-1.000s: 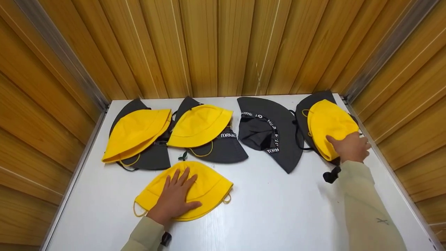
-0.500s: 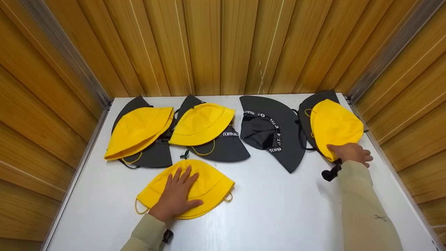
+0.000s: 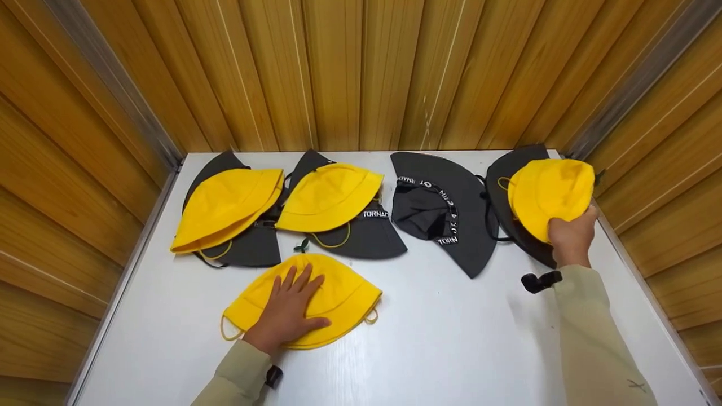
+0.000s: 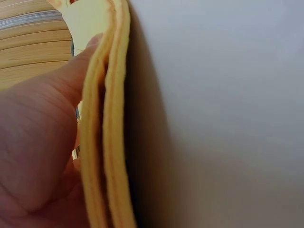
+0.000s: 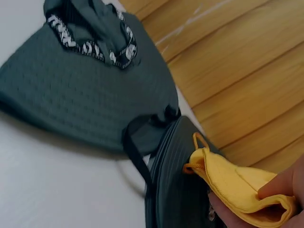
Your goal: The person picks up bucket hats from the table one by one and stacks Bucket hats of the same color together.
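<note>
My left hand (image 3: 287, 316) lies spread on a yellow bucket hat (image 3: 350, 296) at the front of the white table, its doubled brim edge (image 4: 116, 123) close up in the left wrist view. At the far right, my right hand (image 3: 574, 239) pinches the brim of another yellow bucket hat (image 3: 555, 192), thumb on top; the right wrist view shows that brim folded between thumb and fingers. That hat overlaps a black bucket hat (image 3: 499, 175) beneath it. Beside it lies another black bucket hat (image 5: 90, 90) with a white-lettered inner band and its hollow side up.
At the back left, a yellow hat (image 3: 225, 206) lies across a black hat (image 3: 254, 251). Next to it, another yellow hat (image 3: 333, 194) covers part of a black hat (image 3: 372, 239). Wood-look panel walls (image 3: 378, 73) close in the back and both sides.
The right hand has closed on the right yellow hat's brim and turned, and that hat has shifted slightly up and right. The left hand stays spread on the front hat.
</note>
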Motion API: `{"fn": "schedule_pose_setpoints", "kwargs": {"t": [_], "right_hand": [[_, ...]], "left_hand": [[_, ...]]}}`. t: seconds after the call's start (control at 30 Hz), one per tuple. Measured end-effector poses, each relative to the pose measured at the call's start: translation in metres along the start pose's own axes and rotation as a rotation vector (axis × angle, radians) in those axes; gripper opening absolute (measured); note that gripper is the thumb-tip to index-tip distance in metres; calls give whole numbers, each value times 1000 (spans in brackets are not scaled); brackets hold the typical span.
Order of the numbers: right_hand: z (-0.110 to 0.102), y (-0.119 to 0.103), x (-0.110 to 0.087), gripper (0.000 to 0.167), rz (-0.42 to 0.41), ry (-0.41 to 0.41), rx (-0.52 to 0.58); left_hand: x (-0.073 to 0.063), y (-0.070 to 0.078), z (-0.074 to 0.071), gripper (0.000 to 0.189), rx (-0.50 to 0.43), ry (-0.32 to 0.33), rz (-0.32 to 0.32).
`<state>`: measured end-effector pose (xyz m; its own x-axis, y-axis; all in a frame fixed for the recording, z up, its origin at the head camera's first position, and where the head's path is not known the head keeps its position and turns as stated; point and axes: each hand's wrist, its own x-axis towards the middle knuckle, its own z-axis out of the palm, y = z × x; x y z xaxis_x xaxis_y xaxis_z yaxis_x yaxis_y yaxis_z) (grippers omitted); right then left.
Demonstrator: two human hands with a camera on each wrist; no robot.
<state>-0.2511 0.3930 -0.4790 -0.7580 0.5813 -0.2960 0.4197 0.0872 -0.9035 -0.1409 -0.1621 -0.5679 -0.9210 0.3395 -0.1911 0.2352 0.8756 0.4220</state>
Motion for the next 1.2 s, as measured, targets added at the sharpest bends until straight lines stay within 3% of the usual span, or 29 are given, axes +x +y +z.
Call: {"fn": "schedule_pose_setpoints", "kwargs": {"t": [0.13,0.3,0.43,0.7,1.0,1.1,1.2], "right_hand": [[3,-12,-13,74,-88,13,-22],[5,-31,-38,73,-146,-69,22],[7,-44,-61,63,-227,-134,30],[5,-59,-101,59,-317,-268,150],[14,-76,-146,58,-344,-459,292],[19,-79,-161,56,-370,-559,333],[25,-80,-174,55,-377,-661,365]], "left_hand": [[3,1,1,91,0,11,11],[2,0,0,88,-74,17,16],[2,3,-7,87,-144,19,-29],[5,33,-33,86,-221,152,-46],[31,72,-51,87,-604,219,66],[50,92,-57,83,-854,226,85],[66,117,-61,77,-1202,170,87]]}}
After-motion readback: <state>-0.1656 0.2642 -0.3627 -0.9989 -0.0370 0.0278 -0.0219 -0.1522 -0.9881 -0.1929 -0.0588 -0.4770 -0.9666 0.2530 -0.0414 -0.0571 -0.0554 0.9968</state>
